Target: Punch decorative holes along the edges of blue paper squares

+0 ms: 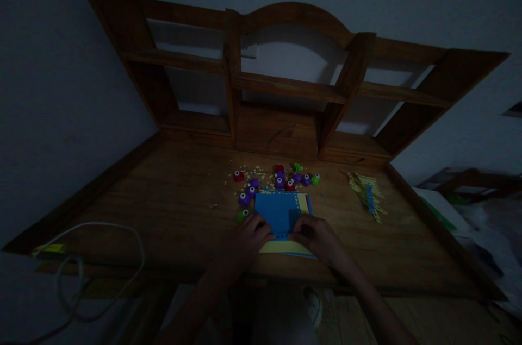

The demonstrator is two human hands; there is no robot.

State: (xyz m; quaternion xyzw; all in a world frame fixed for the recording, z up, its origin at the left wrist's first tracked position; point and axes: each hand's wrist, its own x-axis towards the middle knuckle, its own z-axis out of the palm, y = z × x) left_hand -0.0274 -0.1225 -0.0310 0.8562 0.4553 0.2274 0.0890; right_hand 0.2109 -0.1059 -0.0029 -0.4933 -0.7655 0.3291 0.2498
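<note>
The scene is dim. A stack of blue and yellow paper sheets (281,212) lies on a wooden desk (171,204) near its front edge. My left hand (244,239) rests on the stack's left side, fingers curled onto the blue sheet. My right hand (320,236) presses on the right side, closed over a small dark object I cannot make out. Beyond the paper sit several small craft punches (281,179) in purple, red and green, and one green punch (242,215) lies just by my left hand.
Tiny paper bits (253,171) are scattered around the punches. Punched yellow and blue strips (367,193) lie to the right. A wooden hutch with shelves (285,84) stands at the desk's back. A white cable (101,236) loops at the left. Papers lie beyond the desk's right edge.
</note>
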